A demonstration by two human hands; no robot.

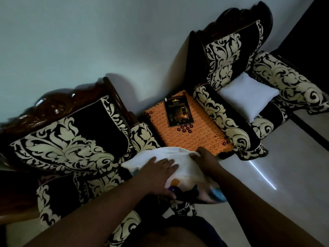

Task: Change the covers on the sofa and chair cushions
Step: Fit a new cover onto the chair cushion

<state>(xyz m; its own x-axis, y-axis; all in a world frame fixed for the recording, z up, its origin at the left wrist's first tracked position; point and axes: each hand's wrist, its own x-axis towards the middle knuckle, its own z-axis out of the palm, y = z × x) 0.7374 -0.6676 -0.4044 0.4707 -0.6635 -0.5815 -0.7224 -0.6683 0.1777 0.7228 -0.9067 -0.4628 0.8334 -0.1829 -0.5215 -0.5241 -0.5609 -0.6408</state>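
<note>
The room is dim, and the dark parts of the two chairs sink almost to black, though the wall (71, 41) holds a soft grey-blue light with a blurred shadow behind the near chair. One thin bright streak of glare crosses the floor (262, 173). Wide-angle distortion tilts and bends the scene towards the edges, and the forearms at the bottom are murky.

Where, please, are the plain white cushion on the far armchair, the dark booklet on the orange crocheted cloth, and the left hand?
plain white cushion (249, 97), head view, centre of its face.
dark booklet (178, 111), head view, middle of its cover.
left hand (156, 168), head view, back of the hand.
</note>
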